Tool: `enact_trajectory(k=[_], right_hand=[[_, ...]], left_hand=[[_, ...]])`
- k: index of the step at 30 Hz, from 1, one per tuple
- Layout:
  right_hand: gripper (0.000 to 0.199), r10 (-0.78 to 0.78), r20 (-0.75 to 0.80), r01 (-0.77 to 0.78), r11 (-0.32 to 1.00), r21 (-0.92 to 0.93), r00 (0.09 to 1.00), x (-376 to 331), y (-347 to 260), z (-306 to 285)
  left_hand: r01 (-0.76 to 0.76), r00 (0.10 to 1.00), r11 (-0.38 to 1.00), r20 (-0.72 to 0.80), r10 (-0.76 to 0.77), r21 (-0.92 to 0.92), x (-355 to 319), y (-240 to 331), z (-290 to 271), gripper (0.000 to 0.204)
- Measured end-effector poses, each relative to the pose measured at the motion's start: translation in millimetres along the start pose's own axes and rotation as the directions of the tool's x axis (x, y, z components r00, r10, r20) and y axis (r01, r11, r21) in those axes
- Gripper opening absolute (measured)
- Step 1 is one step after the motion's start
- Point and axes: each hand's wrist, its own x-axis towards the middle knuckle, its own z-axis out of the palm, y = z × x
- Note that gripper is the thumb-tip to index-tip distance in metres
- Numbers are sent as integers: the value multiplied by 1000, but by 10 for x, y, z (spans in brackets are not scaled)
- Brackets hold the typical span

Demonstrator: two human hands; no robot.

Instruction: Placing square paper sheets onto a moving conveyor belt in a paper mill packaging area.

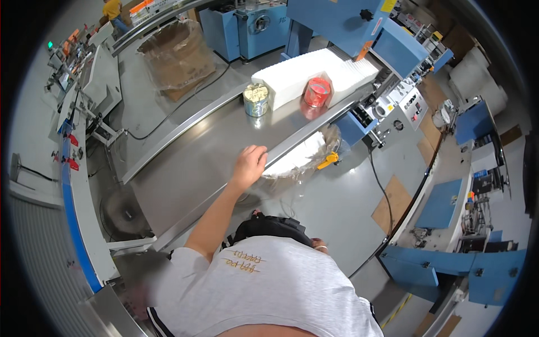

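My left hand [249, 167] lies on the near metal rail [303, 139] of a long steel table [191, 174], its fingers bent and close together over the edge. Only a small part of my right hand [320, 246] shows beside my waist; my torso hides the rest, fingers included. Farther up the table stands a metal can [256, 105] with pale, crumpled-looking contents at its top. To its right is a red can [317, 92], set in a gap by white stacked sheets [295, 68]. Neither can is touched by a hand.
A blue machine [337, 25] stands at the table's far end. Below the near rail sits a plastic-lined container [297, 163] with white material and a yellow handle [328, 160]. A large lined carton [177, 56] and a cable [168, 115] are on the floor behind.
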Motion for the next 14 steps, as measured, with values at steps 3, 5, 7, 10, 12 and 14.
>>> enact_trajectory(k=[3,5,7,10,12,14], right_hand=[[19,-30,-113,65,945,322,993,300,-513,-116],[16,-118,-230,202,899,389,966,348,-1087,-265],[19,-367,-343,474,823,314,865,141,-2044,-388],[19,-667,-427,786,575,225,611,-365,-3323,-468],[19,-788,-425,870,492,2,447,-596,-3841,-512],[21,-889,-318,918,379,-112,328,-506,-4124,-508]], left_hand=[[101,988,995,117,-99,-15,132,-163,224,14],[137,982,990,135,-131,-42,201,-139,337,16],[142,982,990,125,-138,-24,205,-153,259,16],[256,942,966,213,-259,39,135,-213,196,28],[257,950,966,182,-253,3,81,-326,399,32],[298,936,952,174,-307,73,294,-288,279,35]])
